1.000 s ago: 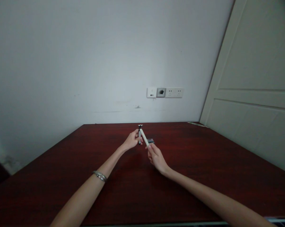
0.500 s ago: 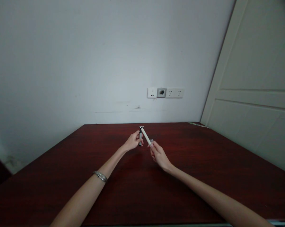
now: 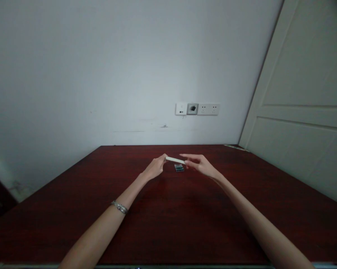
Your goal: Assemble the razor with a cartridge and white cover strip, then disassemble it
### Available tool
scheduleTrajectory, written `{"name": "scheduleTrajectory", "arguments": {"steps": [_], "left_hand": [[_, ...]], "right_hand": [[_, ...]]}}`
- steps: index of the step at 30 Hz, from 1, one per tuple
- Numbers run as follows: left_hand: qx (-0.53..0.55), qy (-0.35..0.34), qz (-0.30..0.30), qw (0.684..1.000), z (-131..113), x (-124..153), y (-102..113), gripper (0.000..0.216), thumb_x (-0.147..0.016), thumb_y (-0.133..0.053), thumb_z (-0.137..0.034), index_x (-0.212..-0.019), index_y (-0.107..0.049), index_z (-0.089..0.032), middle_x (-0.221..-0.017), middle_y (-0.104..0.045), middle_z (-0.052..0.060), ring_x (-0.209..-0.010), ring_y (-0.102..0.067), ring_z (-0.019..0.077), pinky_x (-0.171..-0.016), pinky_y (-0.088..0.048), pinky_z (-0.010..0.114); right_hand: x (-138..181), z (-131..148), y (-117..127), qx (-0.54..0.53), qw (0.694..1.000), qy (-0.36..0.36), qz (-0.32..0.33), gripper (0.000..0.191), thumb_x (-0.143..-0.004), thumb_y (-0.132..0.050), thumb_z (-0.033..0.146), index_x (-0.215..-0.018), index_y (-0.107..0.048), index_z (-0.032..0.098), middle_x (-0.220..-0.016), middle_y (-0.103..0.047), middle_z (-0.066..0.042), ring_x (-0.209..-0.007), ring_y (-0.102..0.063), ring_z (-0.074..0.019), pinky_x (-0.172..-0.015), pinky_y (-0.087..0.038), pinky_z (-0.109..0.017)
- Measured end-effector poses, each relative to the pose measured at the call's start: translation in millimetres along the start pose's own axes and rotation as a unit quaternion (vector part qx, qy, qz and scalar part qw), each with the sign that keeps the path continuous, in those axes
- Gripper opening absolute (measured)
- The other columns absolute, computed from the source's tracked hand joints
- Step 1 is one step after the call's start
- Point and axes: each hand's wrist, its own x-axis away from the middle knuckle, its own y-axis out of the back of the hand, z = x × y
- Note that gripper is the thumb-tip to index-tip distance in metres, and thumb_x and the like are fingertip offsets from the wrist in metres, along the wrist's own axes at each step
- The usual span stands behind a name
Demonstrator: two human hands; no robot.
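Note:
A slim white stick point(image 3: 175, 160) spans the gap between my two hands, nearly level and tilting slightly down to the right. My left hand point(image 3: 155, 167) is closed at its left end, fingertips partly hidden behind the hand. Whether the grey-handled razor is still in that hand I cannot tell; it does not show. At the stick's right end my right hand point(image 3: 202, 164) grips with the thumb and lower fingers, the index finger stretched out above. Just below the stick lies a small clear case with dark contents point(image 3: 179, 168) on the table.
The dark red wooden table point(image 3: 168, 224) reaches back to a pale wall point(image 3: 140, 74) with a row of sockets and switches point(image 3: 197, 109). A white panelled door point(image 3: 302, 112) stands at the right. A thin pale strip point(image 3: 237, 148) lies at the table's back right corner.
The white stick has swung from steep to nearly level, and my right hand has moved up and right. The razor has gone out of sight at my left hand. The small case now shows fully.

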Motion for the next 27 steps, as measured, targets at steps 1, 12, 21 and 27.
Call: {"name": "scheduleTrajectory", "arguments": {"steps": [1,12,21,27], "left_hand": [[-0.006,-0.001,0.004,1.0,1,1,0,0.015,-0.084,-0.04,-0.012,-0.094,-0.049,-0.019,-0.086,-0.06,0.005,-0.077,-0.06,0.0171,-0.071,-0.042,0.025],[-0.051,0.008,0.031,0.998,1,3,2,0.028,-0.079,-0.039,-0.003,-0.099,-0.048,-0.019,-0.09,-0.062,0.006,-0.08,-0.061,0.0189,-0.071,-0.042,0.025],[-0.031,0.014,0.025,0.999,6,2,1,0.032,-0.076,-0.042,-0.002,-0.103,-0.046,-0.019,-0.088,-0.062,0.006,-0.084,-0.061,0.0208,-0.071,-0.043,0.027],[-0.049,0.004,0.021,0.999,6,3,1,0.027,-0.079,-0.04,-0.004,-0.1,-0.047,-0.02,-0.088,-0.062,0.007,-0.082,-0.062,0.0202,-0.068,-0.042,0.025]], "right_hand": [[2,-2,-1,0.002,1.0,0.004,0.007,0.039,-0.08,-0.054,0.038,-0.112,-0.062,0.017,-0.07,-0.062,-0.002,-0.064,-0.053,-0.0143,-0.062,-0.042,-0.027],[11,8,-2,0.168,0.98,0.105,0.004,0.036,-0.084,-0.043,0.018,-0.111,-0.064,0.025,-0.081,-0.067,-0.006,-0.069,-0.055,-0.0163,-0.067,-0.042,-0.029],[11,8,0,0.135,0.985,0.103,-0.017,0.033,-0.083,-0.045,0.021,-0.11,-0.065,0.023,-0.082,-0.067,-0.006,-0.069,-0.056,-0.0162,-0.067,-0.043,-0.029],[11,6,-2,0.085,0.994,0.073,0.013,0.033,-0.083,-0.048,0.027,-0.111,-0.064,0.022,-0.082,-0.067,-0.005,-0.067,-0.055,-0.0157,-0.066,-0.044,-0.029]]}}
